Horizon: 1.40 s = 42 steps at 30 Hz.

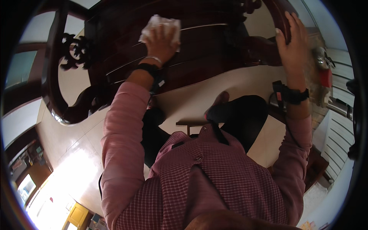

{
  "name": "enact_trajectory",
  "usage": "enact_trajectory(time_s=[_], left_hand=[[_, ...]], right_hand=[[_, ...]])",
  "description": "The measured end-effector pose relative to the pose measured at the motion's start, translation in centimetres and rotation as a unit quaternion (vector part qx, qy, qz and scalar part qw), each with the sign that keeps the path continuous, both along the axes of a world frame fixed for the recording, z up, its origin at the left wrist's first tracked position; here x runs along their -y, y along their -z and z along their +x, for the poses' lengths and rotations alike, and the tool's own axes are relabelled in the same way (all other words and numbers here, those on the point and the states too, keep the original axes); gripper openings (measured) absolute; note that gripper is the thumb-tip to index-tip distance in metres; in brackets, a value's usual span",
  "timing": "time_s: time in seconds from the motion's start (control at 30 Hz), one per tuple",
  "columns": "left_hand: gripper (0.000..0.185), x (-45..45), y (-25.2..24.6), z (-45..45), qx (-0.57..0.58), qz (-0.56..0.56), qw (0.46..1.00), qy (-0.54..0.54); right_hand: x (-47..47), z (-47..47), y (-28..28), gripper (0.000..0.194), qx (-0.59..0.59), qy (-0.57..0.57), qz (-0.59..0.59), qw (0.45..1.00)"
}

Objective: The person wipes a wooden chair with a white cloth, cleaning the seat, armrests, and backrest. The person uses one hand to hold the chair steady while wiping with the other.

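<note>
My left hand (161, 43) lies palm down on a crumpled white cloth (155, 21), pressing it against the slatted seat (198, 46) of a dark, glossy wooden chair or bench. Its fingers are spread over the cloth, which sticks out around them. At the right, my right hand (294, 46) holds the curved wooden armrest (283, 17), with the thumb on the inner side and the fingers over the other. Both wrists wear black bands. Dark carved openwork (76, 51) fills the space below the left armrest (50, 72).
My feet and black-clad knees are just before the seat's front edge, above a pale tiled floor (86, 135). Along the right side stands a surface with a shiny metal vessel (322, 57) and a red object (325, 77). A yellow cabinet (78, 214) is far off at lower left.
</note>
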<state>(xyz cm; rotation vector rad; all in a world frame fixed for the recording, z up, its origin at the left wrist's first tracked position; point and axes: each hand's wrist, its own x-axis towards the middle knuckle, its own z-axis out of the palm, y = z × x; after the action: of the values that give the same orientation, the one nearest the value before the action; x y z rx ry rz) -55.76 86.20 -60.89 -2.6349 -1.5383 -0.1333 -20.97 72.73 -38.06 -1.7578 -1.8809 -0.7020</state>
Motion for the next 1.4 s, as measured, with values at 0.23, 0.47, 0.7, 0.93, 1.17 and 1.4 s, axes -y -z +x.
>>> enact_trajectory(time_s=[0.23,0.47,0.7,0.93,1.17,1.4], left_hand=[[0.065,6.6,-3.8,13.6,0.015,-0.163,0.971,0.172],[0.064,9.0,-3.6,6.4,0.07,-0.191,0.968,0.145],[0.067,9.2,-3.0,-10.1,-0.023,-0.14,0.989,0.037],[0.067,9.2,-4.6,-16.7,-0.06,-0.161,0.976,-0.133],[0.059,10.1,-3.5,-7.2,0.054,-0.081,0.993,0.074],[0.058,11.8,-2.6,3.6,0.129,-0.119,0.977,0.12]], right_hand=[[-0.1,0.3,0.1,0.05,0.0,-0.023,0.012,1.0],[-0.2,0.7,0.6,0.049,-0.017,-0.039,0.026,0.999],[-0.4,1.2,1.1,0.048,-0.013,-0.02,0.043,0.999],[0.5,0.1,0.2,0.051,-0.01,-0.017,0.054,0.998],[1.1,-1.2,-0.7,0.052,-0.045,-0.006,0.034,0.998],[0.1,0.6,0.6,0.05,-0.031,-0.035,0.046,0.998]])
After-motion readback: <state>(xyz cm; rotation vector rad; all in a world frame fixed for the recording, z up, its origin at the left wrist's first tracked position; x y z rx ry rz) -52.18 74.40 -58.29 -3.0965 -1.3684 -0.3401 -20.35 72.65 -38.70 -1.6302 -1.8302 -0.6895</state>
